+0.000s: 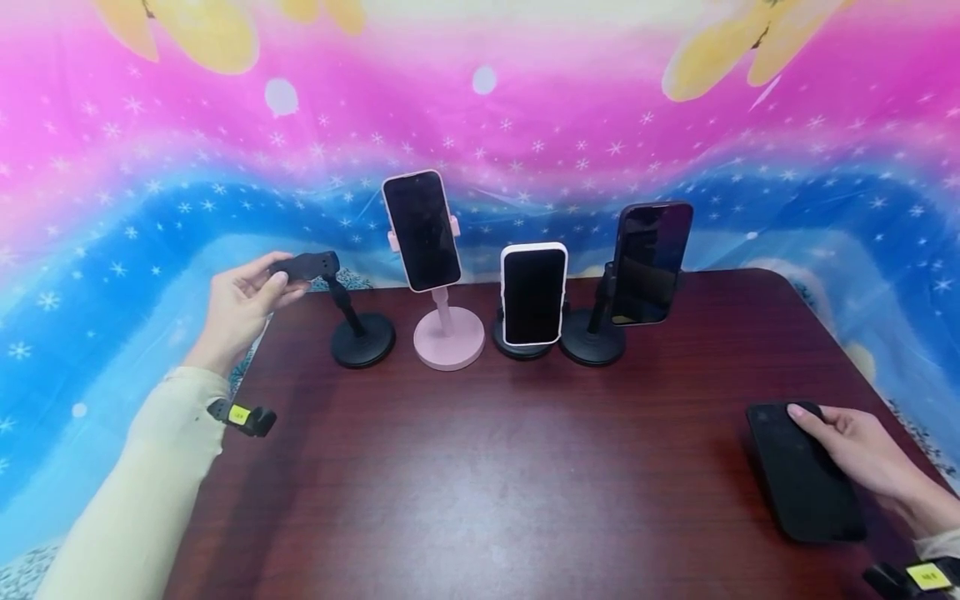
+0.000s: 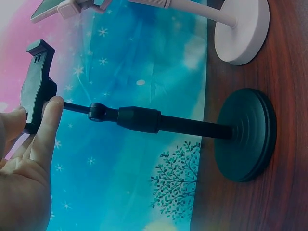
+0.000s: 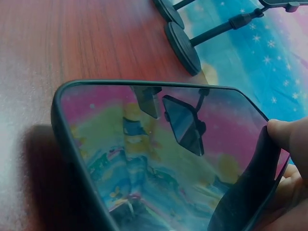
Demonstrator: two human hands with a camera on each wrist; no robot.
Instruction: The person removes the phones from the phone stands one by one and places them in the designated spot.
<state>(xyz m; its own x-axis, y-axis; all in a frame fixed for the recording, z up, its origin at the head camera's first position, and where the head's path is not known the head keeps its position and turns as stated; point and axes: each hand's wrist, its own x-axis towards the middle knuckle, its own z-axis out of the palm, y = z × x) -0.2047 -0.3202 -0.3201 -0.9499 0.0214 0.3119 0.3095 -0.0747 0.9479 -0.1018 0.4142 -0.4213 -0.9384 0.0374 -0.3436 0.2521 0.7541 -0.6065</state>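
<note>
At the table's left end, my left hand (image 1: pixel 228 312) pinches the clamp head (image 2: pixel 37 84) of a black phone stand (image 1: pixel 362 343), thumb on one side and fingers on the other. The clamp holds no phone, and the stand's round base (image 2: pixel 245 134) rests on the table. On the right, my right hand (image 1: pixel 870 454) grips a black smartphone (image 1: pixel 806 475) by its edge, thumb over the front near one corner. In the right wrist view, the phone's glossy screen (image 3: pixel 144 144) faces the camera and reflects the backdrop and a phone on a stand.
Beside the black stand, a pink stand (image 1: pixel 448 342) carries a pink-edged phone (image 1: pixel 422 232). Further right are a white-cased phone (image 1: pixel 533 293) on a black stand and a dark phone (image 1: pixel 651 262) on another black stand (image 1: pixel 592 340). A patterned cloth (image 1: pixel 480 150) hangs behind the brown table (image 1: pixel 465 467).
</note>
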